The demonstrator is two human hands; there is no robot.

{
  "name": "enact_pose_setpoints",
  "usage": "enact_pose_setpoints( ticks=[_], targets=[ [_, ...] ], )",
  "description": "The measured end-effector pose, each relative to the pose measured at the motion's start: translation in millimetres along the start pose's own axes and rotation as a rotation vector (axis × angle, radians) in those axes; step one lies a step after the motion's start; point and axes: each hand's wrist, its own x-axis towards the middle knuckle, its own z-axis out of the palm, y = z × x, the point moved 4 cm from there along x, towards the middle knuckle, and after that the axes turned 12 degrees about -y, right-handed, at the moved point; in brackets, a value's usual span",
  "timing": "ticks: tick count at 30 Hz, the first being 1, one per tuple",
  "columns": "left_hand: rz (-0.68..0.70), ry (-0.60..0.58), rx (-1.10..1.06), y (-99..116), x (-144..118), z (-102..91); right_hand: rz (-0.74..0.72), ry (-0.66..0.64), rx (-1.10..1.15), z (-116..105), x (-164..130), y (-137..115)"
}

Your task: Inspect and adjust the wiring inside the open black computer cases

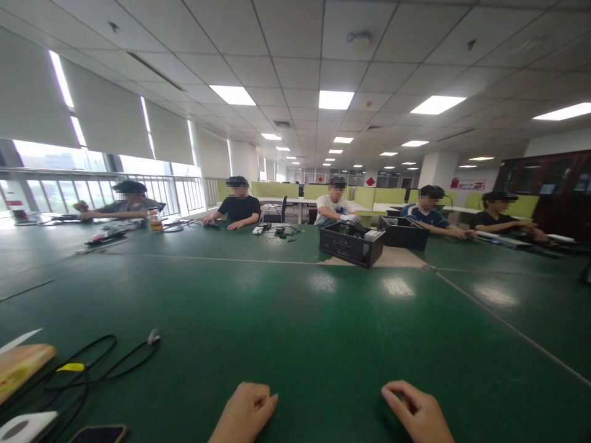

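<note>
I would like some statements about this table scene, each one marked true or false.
1. Both hands, the left hand and the right hand, rest on the green table and hold nothing. True.
2. A black cable lies on the table to the left of the left hand. True.
3. The open black case stands directly between the two hands. False: it stands far across the table, near the other people.
4. The phone lies under the right hand. False: it lies at the lower left, beside the cable.
</note>
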Motion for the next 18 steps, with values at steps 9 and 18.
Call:
enact_pose_setpoints(
  ticks=[9, 18],
  targets=[
    [0.002, -0.008, 0.032, 1.4, -0.4, -0.5, -0.016, -0.049, -0.042, -3.0, -6.7, -16.8],
    [0.006, -0.014, 0.011, 12.9, -4.0, -3.6, -0.161, 0.421, -0.65, -32.0, -50.1, -68.2]
  ],
)
